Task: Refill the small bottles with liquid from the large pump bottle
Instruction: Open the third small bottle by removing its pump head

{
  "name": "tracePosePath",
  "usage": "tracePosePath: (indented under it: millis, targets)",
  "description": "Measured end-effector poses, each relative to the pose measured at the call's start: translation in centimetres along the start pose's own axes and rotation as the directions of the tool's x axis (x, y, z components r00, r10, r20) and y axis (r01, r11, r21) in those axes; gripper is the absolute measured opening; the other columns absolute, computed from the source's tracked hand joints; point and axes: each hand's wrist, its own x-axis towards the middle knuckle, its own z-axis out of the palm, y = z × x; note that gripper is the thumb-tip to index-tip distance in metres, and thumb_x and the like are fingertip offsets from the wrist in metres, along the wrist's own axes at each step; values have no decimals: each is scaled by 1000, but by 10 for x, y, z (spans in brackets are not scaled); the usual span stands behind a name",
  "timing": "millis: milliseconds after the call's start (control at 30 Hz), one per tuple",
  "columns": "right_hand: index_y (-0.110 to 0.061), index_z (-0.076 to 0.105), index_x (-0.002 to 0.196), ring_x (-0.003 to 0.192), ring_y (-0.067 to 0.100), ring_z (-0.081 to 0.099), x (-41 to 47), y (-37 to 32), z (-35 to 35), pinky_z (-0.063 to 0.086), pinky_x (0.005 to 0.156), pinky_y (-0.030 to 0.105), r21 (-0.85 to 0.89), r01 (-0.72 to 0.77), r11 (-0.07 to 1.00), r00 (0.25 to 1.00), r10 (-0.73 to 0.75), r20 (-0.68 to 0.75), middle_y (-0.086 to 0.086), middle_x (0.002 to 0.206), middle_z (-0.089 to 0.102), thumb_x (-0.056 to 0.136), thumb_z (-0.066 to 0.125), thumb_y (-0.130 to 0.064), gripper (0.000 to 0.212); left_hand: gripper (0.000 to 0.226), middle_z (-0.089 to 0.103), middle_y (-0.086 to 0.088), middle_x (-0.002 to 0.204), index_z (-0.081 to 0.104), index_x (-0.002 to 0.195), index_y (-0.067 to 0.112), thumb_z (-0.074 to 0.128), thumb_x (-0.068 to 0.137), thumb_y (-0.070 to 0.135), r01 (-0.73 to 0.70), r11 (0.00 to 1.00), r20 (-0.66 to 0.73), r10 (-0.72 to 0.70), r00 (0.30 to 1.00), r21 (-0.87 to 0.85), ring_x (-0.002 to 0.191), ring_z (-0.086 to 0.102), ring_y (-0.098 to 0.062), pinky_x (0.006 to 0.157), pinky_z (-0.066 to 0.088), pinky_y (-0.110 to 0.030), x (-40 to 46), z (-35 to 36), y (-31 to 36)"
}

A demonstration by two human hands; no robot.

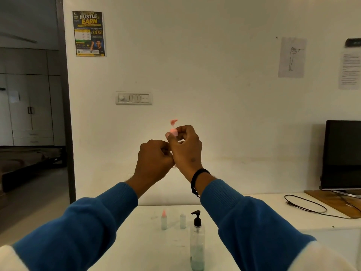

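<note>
**Room fixtures and wall items**

A dark poster [89,33] reading "HUSTLE EARN" is hanging high on the white wall. A switch panel [134,98] is sitting lower, mid-wall. A figure sketch [292,57] and a printed notice [350,69] are hanging at right. A dark monitor [341,154] is standing on a wooden board [330,202], a black cable [306,206] looping beside it. Cupboards [29,102] are showing through the doorway at left.

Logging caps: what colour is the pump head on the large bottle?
Black, on the pump bottle in the head view; pump head.
</note>
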Motion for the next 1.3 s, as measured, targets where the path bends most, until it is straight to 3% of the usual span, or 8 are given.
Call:
tracePosePath:
  millis: [167, 367, 500, 567, 733, 867, 1000, 1300]
  targets:
    - [-13, 70, 116, 97, 14, 66, -2, -1, 4, 57, 90, 33, 16, -34, 999, 999, 33, 29, 1, 104, 72, 105, 55, -29, 24, 9, 71, -1, 72, 80, 91, 4, 76, 86, 10, -2, 1000, -13, 2, 1000, 6, 59, 56, -7, 65, 42, -19, -1, 1, -4]
    - [-20, 55, 112, 86, 4, 62, -4, 2, 2, 47, 72, 12, 12, -30, 999, 999, 30, 23, -9, 101, 64, 89, 79, -32, 35, 18, 54, 17, 53, 68, 71, 16, 75, 87, 10, 2, 1000, -4, -2, 1000, -12, 48, 53, -7, 56, 33, -10, -6, -3, 1]
    - [-16, 66, 103, 90, 11, 67, -1, 3, 3, 53, 77, 22, 23, -60, 998, 998, 59, 29, -4, 96, 70, 98, 66, -27, 12, 3, 56, 13, 56, 78, 80, 4, 77, 80, 7, -2, 1000, -9, 2, 1000, 14, 50, 53, -4, 59, 40, -17, -6, -2, -4]
    - [-10, 71, 103, 88, 17, 69, 0, 5, 5, 57, 81, 30, 35, -74, 997, 996, 72, 58, 0, 94, 72, 103, 58, -25, 19, 7, 60, 8, 61, 79, 86, 3, 78, 82, 9, 0, 1000, -13, 0, 1000, 7, 53, 55, -4, 62, 43, -18, -7, -2, -6]
    - [-16, 63, 123, 94, 11, 65, -3, 3, 5, 52, 81, 23, 36, -59, 998, 997, 57, 52, -3, 106, 69, 97, 68, -34, 31, 8, 57, 13, 57, 75, 79, 6, 77, 85, 11, 28, 1000, -4, -28, 1000, 0, 51, 54, -6, 59, 36, -13, -7, -2, -4]
    - [-20, 61, 108, 86, 4, 62, -3, 4, 4, 46, 71, 12, 9, -42, 999, 999, 41, 18, -10, 97, 66, 91, 76, -31, 25, 14, 54, 16, 53, 71, 72, 13, 75, 84, 8, 15, 1000, -4, -15, 1000, 7, 49, 52, -8, 56, 33, -13, -7, -1, -3]
    - [-24, 61, 100, 83, 0, 61, 0, 3, 3, 43, 68, 10, -15, -26, 1000, 1000, 27, 14, -16, 90, 63, 94, 73, -32, 15, 7, 62, 8, 64, 79, 88, 4, 75, 84, 8, 5, 1000, -19, -4, 1000, 9, 55, 56, -5, 60, 36, -13, -7, 1, -5]
    - [-18, 68, 100, 87, 12, 68, 9, 0, 6, 55, 80, 27, -14, -17, 1000, 1000, 17, -6, -4, 92, 73, 101, 61, -34, 17, 13, 65, 5, 64, 80, 91, 5, 80, 83, 15, 0, 1000, -25, 0, 1000, -20, 57, 60, -7, 62, 42, -16, -6, 1, -4]
